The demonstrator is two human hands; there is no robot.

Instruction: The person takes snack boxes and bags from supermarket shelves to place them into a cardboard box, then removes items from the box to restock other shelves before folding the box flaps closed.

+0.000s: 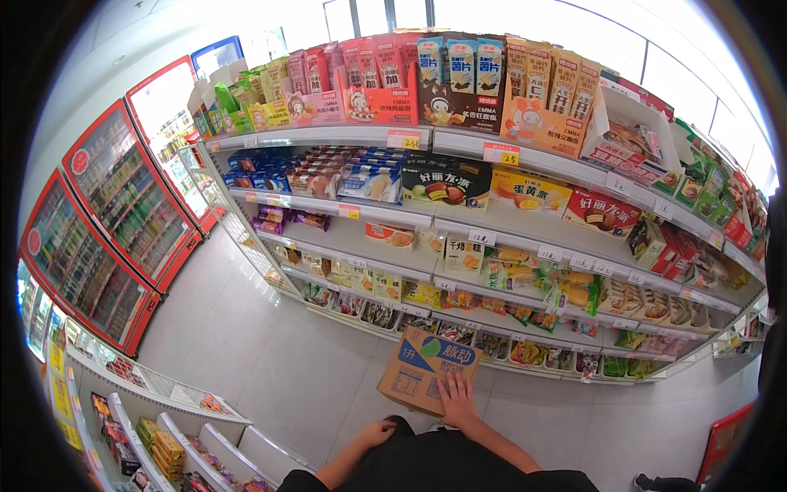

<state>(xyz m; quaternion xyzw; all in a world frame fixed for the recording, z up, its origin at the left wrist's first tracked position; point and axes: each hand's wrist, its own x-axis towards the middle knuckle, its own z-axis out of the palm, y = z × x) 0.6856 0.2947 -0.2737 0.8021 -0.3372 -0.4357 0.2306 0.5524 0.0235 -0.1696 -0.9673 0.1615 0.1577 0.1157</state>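
A cardboard carton (424,372) with a blue printed band and a green leaf mark stands in front of me, between me and the snack shelf. My right hand (456,400) rests on its near right edge, fingers spread over the printed side. To the left of the carton, my left hand (376,433) is lowered near my dark clothing, its fingers curled; whether it holds anything cannot be told. What supports the carton is partly hidden. Beyond it, the shelf's lowest tier (369,327) carries trays of small wrapped snacks.
A tall snack shelf (467,144) spans the view ahead. Red-framed drink coolers (138,203) line the left. Another shelf (246,424) stands at the lower left. Grey floor tiles (252,363) lie between. At the lower right, a person's shoe and dark leg (667,484) show beside a red-edged object.
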